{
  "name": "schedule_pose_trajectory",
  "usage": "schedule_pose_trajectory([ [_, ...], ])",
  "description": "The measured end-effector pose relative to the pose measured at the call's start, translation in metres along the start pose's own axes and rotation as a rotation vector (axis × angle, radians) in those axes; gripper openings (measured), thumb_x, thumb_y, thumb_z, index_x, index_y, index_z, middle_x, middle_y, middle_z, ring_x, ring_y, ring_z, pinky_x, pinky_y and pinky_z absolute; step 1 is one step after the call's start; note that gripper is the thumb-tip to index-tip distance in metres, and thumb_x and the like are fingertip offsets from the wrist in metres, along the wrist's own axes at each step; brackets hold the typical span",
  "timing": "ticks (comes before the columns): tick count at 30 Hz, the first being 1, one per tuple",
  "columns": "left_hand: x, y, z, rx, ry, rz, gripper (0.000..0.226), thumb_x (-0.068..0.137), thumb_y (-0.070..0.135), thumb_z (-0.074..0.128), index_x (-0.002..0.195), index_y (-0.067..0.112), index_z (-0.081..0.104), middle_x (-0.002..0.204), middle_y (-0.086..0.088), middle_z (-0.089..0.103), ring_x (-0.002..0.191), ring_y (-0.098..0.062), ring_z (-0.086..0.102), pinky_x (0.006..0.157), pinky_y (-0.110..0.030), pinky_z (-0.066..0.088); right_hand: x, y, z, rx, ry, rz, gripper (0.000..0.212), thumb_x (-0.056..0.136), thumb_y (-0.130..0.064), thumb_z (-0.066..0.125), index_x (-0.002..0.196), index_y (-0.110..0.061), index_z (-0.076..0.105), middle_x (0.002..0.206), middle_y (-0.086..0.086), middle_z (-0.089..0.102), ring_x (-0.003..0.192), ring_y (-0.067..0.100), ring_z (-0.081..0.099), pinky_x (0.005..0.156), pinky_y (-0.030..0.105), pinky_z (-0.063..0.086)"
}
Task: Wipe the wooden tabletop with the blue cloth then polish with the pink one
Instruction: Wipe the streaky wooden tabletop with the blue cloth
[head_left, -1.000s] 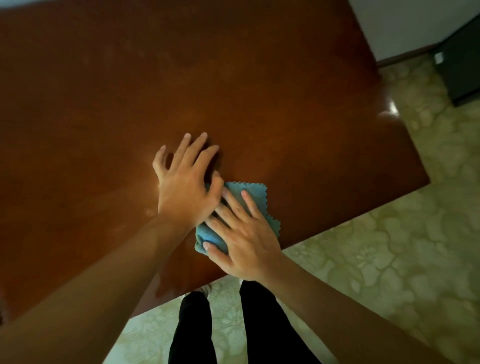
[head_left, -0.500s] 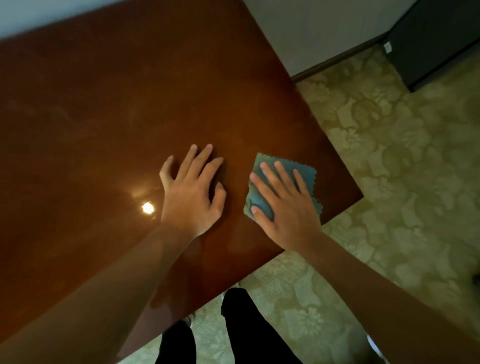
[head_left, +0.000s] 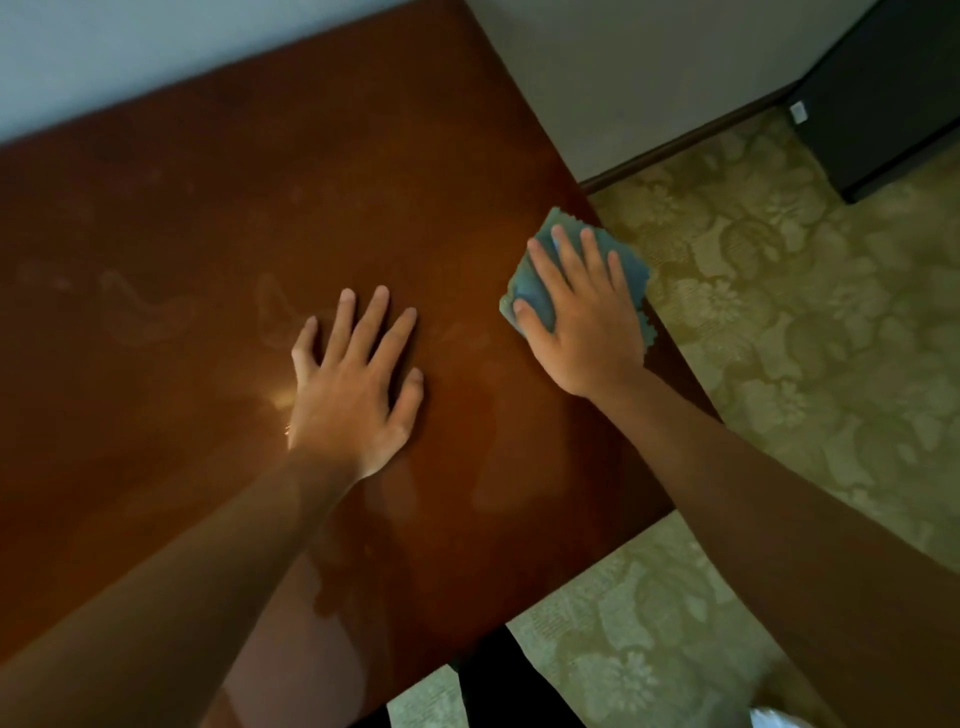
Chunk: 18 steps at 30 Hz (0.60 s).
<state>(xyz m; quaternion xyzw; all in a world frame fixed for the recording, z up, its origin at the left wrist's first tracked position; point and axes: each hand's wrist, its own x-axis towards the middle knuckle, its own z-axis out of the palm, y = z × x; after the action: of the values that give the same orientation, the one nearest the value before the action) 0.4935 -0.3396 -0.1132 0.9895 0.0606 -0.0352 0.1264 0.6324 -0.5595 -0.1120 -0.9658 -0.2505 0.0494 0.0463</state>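
The wooden table (head_left: 208, 260) fills most of my view. My left hand (head_left: 353, 384) lies flat on it, fingers spread, holding nothing. My right hand (head_left: 582, 317) presses with straight fingers on the blue cloth (head_left: 535, 291) at the right edge of the table, so the unwiped wood lies to my left. I see no pink cloth and no writing anywhere
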Motion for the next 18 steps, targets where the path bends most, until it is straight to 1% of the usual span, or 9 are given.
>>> schedule_pose_trajectory([
  [3,0.002,-0.004,0.006,0.046,0.025,0.011,0.063,0.102,0.055,0.023,0.158,0.026,0.028,0.167,-0.005,0.019,0.155,-0.029,0.007,0.121,-0.056,0.006,0.012,-0.002,-0.001,0.02,-0.009,0.025,0.068,0.104,-0.054,0.033,0.162,-0.018,0.025,0.17,0.01,0.019,0.158,0.033,0.008,0.128,0.049,0.005],
  [5,0.001,-0.004,0.008,0.052,0.038,0.014,0.063,0.102,0.055,0.023,0.158,0.025,0.029,0.166,-0.005,0.02,0.155,-0.029,0.008,0.121,-0.055,0.007,0.002,-0.003,-0.002,0.045,-0.013,0.041,0.067,0.105,-0.053,0.034,0.162,-0.017,0.026,0.17,0.011,0.02,0.158,0.034,0.009,0.128,0.048,0.004],
  [8,0.0,-0.003,0.01,0.06,0.049,0.003,0.062,0.102,0.054,0.024,0.157,0.025,0.031,0.166,-0.005,0.021,0.155,-0.028,0.009,0.121,-0.055,0.007,-0.026,-0.004,0.002,0.036,0.039,0.079,0.067,0.104,-0.053,0.03,0.16,-0.015,0.032,0.167,0.012,0.026,0.157,0.036,0.016,0.127,0.05,0.01],
  [11,0.001,-0.003,0.01,0.054,0.063,0.005,0.062,0.102,0.053,0.027,0.157,0.025,0.032,0.166,-0.005,0.023,0.155,-0.029,0.01,0.121,-0.056,0.009,-0.036,-0.004,0.003,0.015,0.037,0.083,0.069,0.102,-0.054,0.03,0.159,-0.015,0.034,0.166,0.013,0.029,0.156,0.036,0.019,0.127,0.053,0.015],
  [13,0.001,-0.003,0.01,0.05,0.068,0.007,0.062,0.101,0.052,0.029,0.156,0.024,0.033,0.165,-0.006,0.024,0.155,-0.029,0.012,0.121,-0.057,0.01,-0.023,-0.003,0.0,0.009,0.031,0.072,0.07,0.102,-0.055,0.03,0.159,-0.015,0.034,0.166,0.013,0.029,0.156,0.036,0.019,0.127,0.054,0.015],
  [16,0.0,-0.002,0.009,0.055,0.074,0.003,0.061,0.101,0.051,0.029,0.156,0.024,0.034,0.165,-0.005,0.025,0.155,-0.029,0.012,0.121,-0.057,0.011,0.015,-0.003,-0.002,-0.001,0.009,0.067,0.071,0.102,-0.058,0.025,0.162,-0.018,0.026,0.169,0.01,0.022,0.158,0.033,0.012,0.128,0.051,0.01],
  [18,0.0,-0.002,0.009,0.056,0.07,-0.004,0.061,0.101,0.052,0.028,0.156,0.025,0.034,0.165,-0.005,0.025,0.155,-0.028,0.013,0.121,-0.057,0.012,0.044,-0.007,-0.003,-0.008,0.008,0.081,0.07,0.104,-0.057,0.026,0.163,-0.019,0.022,0.17,0.009,0.018,0.158,0.032,0.009,0.128,0.05,0.008],
])
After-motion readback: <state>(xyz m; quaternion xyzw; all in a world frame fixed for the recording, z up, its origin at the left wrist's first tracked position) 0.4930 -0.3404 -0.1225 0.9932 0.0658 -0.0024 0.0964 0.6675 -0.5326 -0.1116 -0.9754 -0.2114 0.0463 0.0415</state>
